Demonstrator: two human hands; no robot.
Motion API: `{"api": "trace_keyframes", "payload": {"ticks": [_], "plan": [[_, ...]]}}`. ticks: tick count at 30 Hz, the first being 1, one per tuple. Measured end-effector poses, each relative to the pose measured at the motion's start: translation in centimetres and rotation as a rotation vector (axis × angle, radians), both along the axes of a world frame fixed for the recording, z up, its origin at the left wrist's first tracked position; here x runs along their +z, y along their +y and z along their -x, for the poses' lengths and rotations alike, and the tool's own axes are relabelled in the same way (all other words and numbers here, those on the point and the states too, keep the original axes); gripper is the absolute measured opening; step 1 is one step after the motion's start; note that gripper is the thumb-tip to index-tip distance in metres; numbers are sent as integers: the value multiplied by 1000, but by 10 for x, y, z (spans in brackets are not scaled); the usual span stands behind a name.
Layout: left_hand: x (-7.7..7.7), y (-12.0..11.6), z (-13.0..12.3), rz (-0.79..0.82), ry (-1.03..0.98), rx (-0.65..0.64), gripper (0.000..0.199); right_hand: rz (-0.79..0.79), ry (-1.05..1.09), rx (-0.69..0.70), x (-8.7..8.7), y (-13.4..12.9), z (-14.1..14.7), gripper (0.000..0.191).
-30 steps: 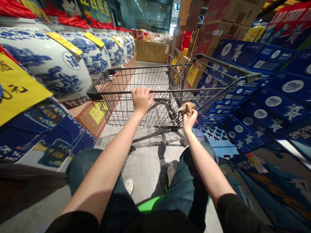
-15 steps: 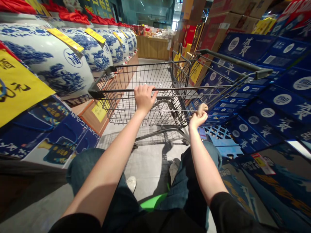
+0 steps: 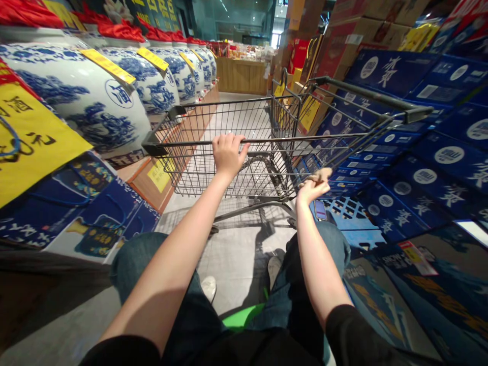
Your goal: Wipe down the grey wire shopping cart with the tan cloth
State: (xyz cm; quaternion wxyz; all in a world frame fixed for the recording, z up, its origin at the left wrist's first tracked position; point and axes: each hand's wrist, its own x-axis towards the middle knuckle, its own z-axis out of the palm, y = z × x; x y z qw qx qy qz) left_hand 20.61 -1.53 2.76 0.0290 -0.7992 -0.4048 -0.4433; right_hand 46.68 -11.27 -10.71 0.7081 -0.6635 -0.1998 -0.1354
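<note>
A dark wire shopping cart (image 3: 229, 119) stands sideways before my knees. My left hand (image 3: 229, 155) is wrapped over its near top rail, fingers on the rail and thumb to the right. At the cart's lower right side, my right hand (image 3: 311, 190) is closed on a crumpled beige cloth (image 3: 324, 176), which sticks out above the fingers near the wires. Part of the cloth is hidden by the hand.
Blue-and-white jars (image 3: 102, 96) with red covers line the left. Stacked blue boxes (image 3: 381, 76) rise on the right, beside a blue plastic crate (image 3: 346, 213). A phone (image 3: 320, 209) lies by my right knee. A wooden counter (image 3: 242, 75) stands ahead.
The cloth in my right hand has shifted slightly to the right and changed shape as the wrist turned. My left hand keeps its place on the rail. The whole view has moved slightly.
</note>
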Motion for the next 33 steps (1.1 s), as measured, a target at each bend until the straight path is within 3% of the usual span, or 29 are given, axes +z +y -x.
{"api": "trace_keyframes", "payload": {"ticks": [2,5,7,9,12,14,16,19,22,25,30,33], "plan": [[0,1,0,7,-8,-8,39,115,-202,143,-11,1,28,36],[0,1,1,16,-6,-9,41,251,-445,497,-28,0,70,28],[1,-1,1,18,6,-3,40,243,-454,565,-32,-1,75,28],[2,-2,1,22,18,7,39,171,-357,434,-30,-2,58,30],[2,-2,1,20,28,17,37,14,-87,59,-22,1,18,36],[1,-1,0,6,23,15,37,-30,25,-66,-19,3,6,34],[0,1,0,-11,14,12,37,59,-72,83,-20,3,17,30],[-1,2,0,-15,16,20,38,255,-373,537,-31,-2,62,26],[0,1,0,-10,25,25,38,269,-441,707,-37,-7,94,32],[1,-1,1,-18,20,9,37,200,-361,601,-28,-10,83,40],[1,-2,1,3,6,-7,36,-35,42,174,0,-10,14,27],[1,-1,0,9,0,1,36,-104,129,-7,5,-8,-9,19]]}}
